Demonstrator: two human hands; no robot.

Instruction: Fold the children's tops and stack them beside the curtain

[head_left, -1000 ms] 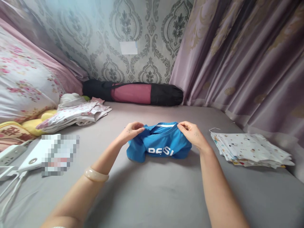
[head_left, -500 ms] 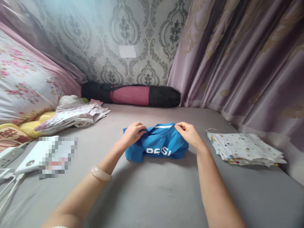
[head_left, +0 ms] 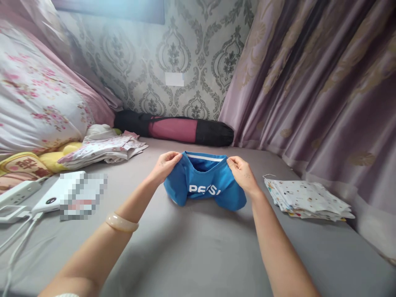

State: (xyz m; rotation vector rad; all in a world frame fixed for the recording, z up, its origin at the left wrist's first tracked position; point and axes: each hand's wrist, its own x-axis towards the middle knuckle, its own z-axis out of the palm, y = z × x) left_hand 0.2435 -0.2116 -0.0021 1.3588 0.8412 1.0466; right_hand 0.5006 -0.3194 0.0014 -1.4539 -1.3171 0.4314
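Observation:
A blue T-shirt with white lettering across its chest hangs bunched between my two hands, its lower part at the grey sheet. My left hand pinches the shirt at the left side of the neckline. At the right side of the neckline, my right hand is closed on the fabric in the same way. The collar is stretched between them, with the white inner neck band showing along the back edge. The rest of the shirt is folded under and partly hidden.
On the right lies a stack of folded printed cloths. To the left are folded clothes, a white power bank with cables, and a power strip. A black and maroon roll bag rests along the wall.
My left hand has shifted to the left corner of the neckline and the collar is now pulled wider and lifted. The camera view has tilted slightly up.

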